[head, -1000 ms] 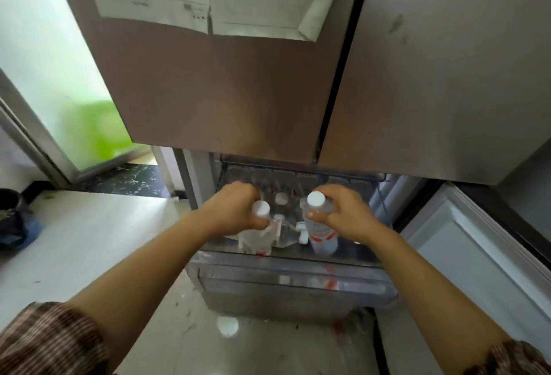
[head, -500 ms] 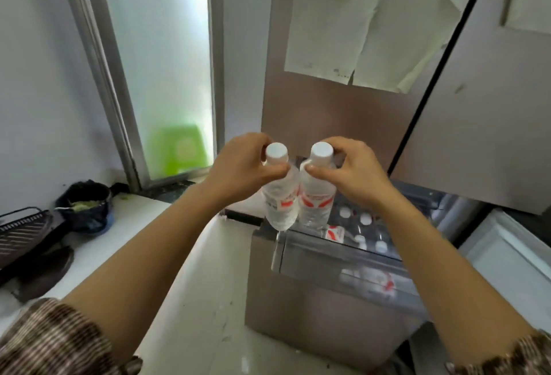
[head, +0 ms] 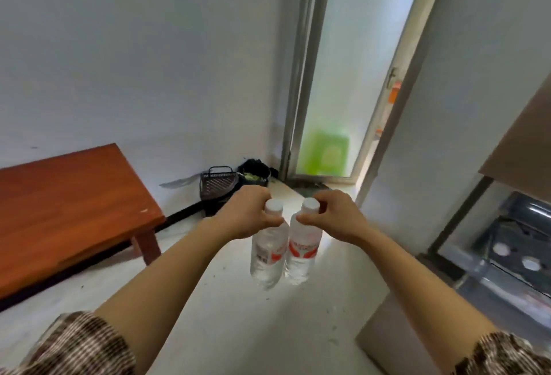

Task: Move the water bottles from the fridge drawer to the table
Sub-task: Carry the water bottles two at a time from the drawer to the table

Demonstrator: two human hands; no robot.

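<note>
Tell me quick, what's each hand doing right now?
Left hand: gripping the left bottle by its neck.
Right hand: gripping the right bottle by its neck.

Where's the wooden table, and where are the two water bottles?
wooden table (head: pixel 68 195): head view, on its bare top.
left water bottle (head: pixel 266 266): head view, on its clear body.
right water bottle (head: pixel 302 251): head view, on its red label.

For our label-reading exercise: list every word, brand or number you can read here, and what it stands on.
On the left bottle: red-and-white label, print too blurred to read.
On the right bottle: red-and-white label, print too blurred to read.
No other text is in view.
</note>
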